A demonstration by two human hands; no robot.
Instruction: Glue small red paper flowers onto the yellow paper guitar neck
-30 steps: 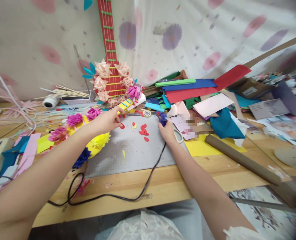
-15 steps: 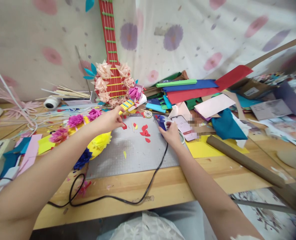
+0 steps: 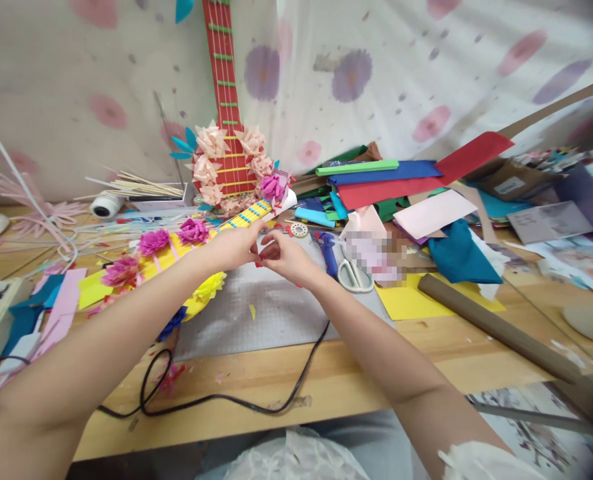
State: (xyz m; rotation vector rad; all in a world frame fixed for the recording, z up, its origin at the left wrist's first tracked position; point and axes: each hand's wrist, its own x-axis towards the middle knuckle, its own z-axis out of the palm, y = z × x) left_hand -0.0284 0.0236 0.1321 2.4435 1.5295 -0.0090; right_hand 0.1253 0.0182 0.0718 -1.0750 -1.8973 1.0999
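Note:
My left hand and my right hand meet over the back of a grey cutting mat. Both are closed in a pinch on a small red paper piece held between their fingertips. The other red petals on the mat are hidden behind my right hand. A blue glue gun lies just right of my right hand, and its black cord runs down off the mat. White-handled scissors lie beside the gun.
A red paper guitar with peach flowers leans on the wall. Pink and yellow paper flowers lie at the left. Coloured paper sheets are piled at the right. A cardboard tube lies across a yellow sheet.
My right hand let go of the blue glue gun and moved left to join my left hand. Both now pinch a red paper piece lifted off the mat.

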